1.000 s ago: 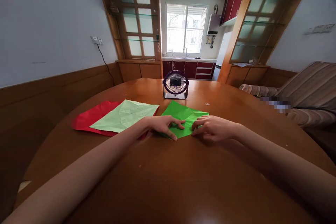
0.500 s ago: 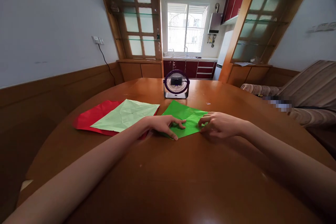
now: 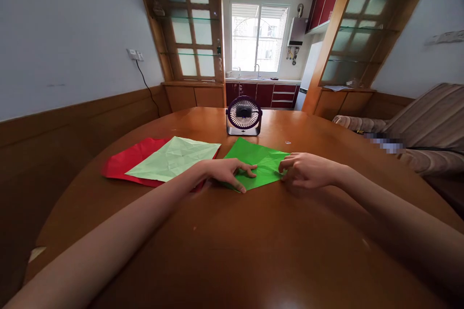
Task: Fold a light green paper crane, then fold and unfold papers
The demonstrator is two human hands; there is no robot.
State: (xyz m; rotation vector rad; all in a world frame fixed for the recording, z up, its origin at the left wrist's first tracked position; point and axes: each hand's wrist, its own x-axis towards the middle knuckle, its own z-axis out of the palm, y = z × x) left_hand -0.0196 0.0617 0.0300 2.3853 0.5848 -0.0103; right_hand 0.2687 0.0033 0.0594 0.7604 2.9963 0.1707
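A bright green sheet of paper (image 3: pixel 250 152) with crease lines lies on the wooden table in front of me. My left hand (image 3: pixel 228 171) rests on its left part, thumb and fingers spread flat against it. At the right corner of the sheet, my right hand (image 3: pixel 302 170) has its fingers curled in at the paper's edge, and they cover that corner. Left of the green sheet, a pale green creased sheet (image 3: pixel 174 157) lies on top of red paper (image 3: pixel 126 159). My left wrist is beside the lower right corner of these.
A small purple desk fan (image 3: pixel 243 115) stands on the table (image 3: pixel 239 251) behind the green paper. A tiny ring-like object (image 3: pixel 287 143) lies to the right of the fan. Beyond the table's right edge is a striped sofa (image 3: pixel 427 120).
My right hand has slid slightly to the right along the green paper, baring more of its right part. My left hand and the sheets have stayed in place.
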